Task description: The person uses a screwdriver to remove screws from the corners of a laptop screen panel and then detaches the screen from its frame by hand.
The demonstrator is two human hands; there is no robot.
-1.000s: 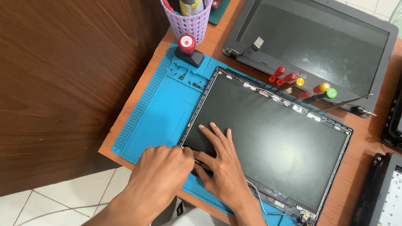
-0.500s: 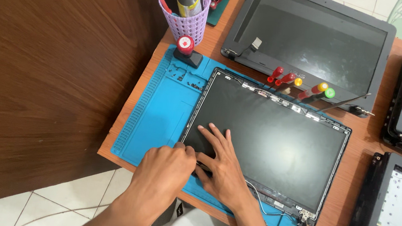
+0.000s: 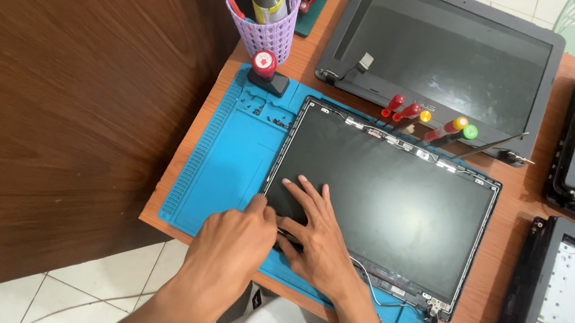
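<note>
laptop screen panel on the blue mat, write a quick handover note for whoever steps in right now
Left hand: fingers pinched at the near-left corner of the laptop screen panel; what it grips is hidden.
Right hand: flat on the glass, bracing the same corner.
Panel lies face up on the blue mat, bezel off, metal edge bare.
Screwdrivers lie at its far edge.
Left: panel not yet lifted out.

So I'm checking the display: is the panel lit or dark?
Dark: the panel is plain black, only faint glare; right hand lies flat on it.
</note>
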